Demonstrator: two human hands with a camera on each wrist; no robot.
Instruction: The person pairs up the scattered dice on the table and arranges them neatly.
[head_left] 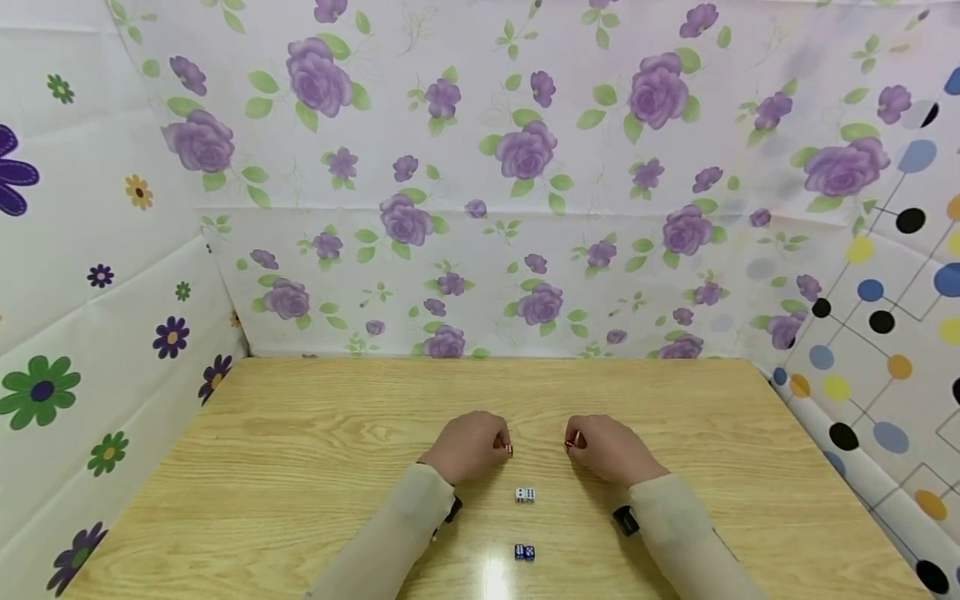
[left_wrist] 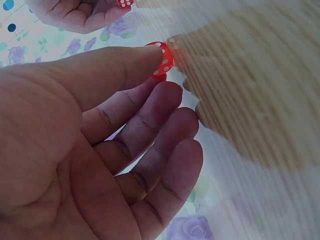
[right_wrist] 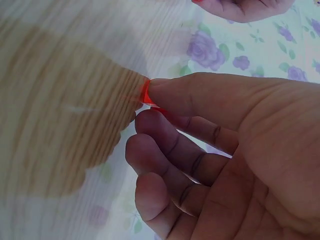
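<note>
Between its thumb and index finger my left hand (head_left: 472, 446) pinches a red die (left_wrist: 164, 59) with white dots, close over the table. Across a short gap, my right hand (head_left: 606, 448) pinches another red die (right_wrist: 146, 93) by its sides, mostly covered by the thumb. The other fingers of both hands are bent and hold nothing. Nearer my body, between the forearms, a pair of white dice (head_left: 525, 495) sits side by side. Below it lies a pair of blue dice (head_left: 524, 552) with white dots, also side by side.
The dice and hands are over a light wood-grain table (head_left: 337, 417). A flowered cloth (head_left: 465, 167) hangs along its back edge. Patterned cloths also flank the left and right sides. Dark wrist devices (head_left: 626, 521) show beneath both sleeves.
</note>
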